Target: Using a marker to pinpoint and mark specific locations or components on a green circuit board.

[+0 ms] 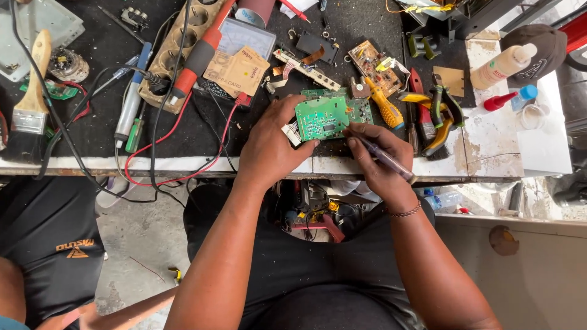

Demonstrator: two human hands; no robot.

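Observation:
My left hand (272, 143) grips a small green circuit board (321, 117) by its left edge, tilted up above the bench edge. A white connector (291, 133) sticks out of the board near my fingers. My right hand (376, 159) holds a thin clear-handled tool (386, 160), like a screwdriver or probe, with its tip at the board's right edge. A second green board (361, 109) lies flat just behind the one I hold.
On the black bench mat: a yellow-handled screwdriver (384, 105), pliers (441, 117), a brown circuit board (374, 64), a soldering iron (194, 61), a wooden power strip (174, 55), red wires, a paintbrush (29, 104). Bottles (502, 66) stand at right. Another person sits at left (49, 238).

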